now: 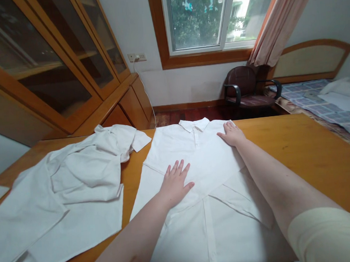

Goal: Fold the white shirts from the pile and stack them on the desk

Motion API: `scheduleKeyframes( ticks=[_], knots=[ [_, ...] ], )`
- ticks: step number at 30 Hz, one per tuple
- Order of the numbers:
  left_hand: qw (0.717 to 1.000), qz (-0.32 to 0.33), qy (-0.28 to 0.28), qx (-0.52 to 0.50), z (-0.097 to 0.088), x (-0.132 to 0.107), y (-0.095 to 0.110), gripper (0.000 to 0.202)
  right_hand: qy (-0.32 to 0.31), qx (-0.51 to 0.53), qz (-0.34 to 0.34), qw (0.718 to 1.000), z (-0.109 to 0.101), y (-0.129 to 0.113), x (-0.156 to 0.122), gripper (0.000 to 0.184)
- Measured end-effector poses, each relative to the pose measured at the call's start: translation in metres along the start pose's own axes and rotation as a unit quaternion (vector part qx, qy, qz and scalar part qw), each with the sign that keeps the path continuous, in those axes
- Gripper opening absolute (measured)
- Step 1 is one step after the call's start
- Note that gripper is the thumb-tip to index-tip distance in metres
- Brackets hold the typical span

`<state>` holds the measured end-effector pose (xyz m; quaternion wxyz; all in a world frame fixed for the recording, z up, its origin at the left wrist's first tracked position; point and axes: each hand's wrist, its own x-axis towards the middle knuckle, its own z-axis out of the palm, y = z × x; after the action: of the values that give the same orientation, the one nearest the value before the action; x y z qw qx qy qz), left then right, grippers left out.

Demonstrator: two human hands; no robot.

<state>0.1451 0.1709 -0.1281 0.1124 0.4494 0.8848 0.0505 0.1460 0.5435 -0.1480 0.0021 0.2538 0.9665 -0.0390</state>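
While you're reaching over the worktop (300, 149), the collared shirt (206, 161) is lying flat right in front of you, so I'm using that as the landmark for everything here. Its collar (194, 124) is sitting at the shirt's far end, and a seamed strip (210, 229) is running down the middle of its near half.

Your left grip (173, 186) is resting palm down just left of the shirt's middle, fingers spreading wide and grabbing nothing that I'm seeing. Your right grip (232, 134) is lying stretched out on the shirt's far right shoulder, thumb sticking out to the side, also looking like it's just pressing rather than pinching any cloth. What's looking like a folded sleeve (244, 202) is slanting across the shirt's lower right, below your right forearm.

Over to the left of the shirt, a second white garment (87, 170) is lying all rumpled, one corner coming super close to the shirt's left shoulder (I'm not able to tell if they're touching).

Past the shirt and off to the right, a brown armchair (242, 81) is standing near a bed (320, 99), and a glass-door cabinet (97, 90) is standing beyond the shirt's left side.
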Motion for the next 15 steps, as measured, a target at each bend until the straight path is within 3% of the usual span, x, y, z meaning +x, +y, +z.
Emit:
scheduleKeyframes(
  ticks=[15],
  knots=[
    [1.0, -0.01, -0.02, -0.02, -0.007, -0.001, 0.003, 0.069, -0.001, 0.036, 0.018, 0.999, -0.003, 0.024, 0.016, 0.081]
  ],
)
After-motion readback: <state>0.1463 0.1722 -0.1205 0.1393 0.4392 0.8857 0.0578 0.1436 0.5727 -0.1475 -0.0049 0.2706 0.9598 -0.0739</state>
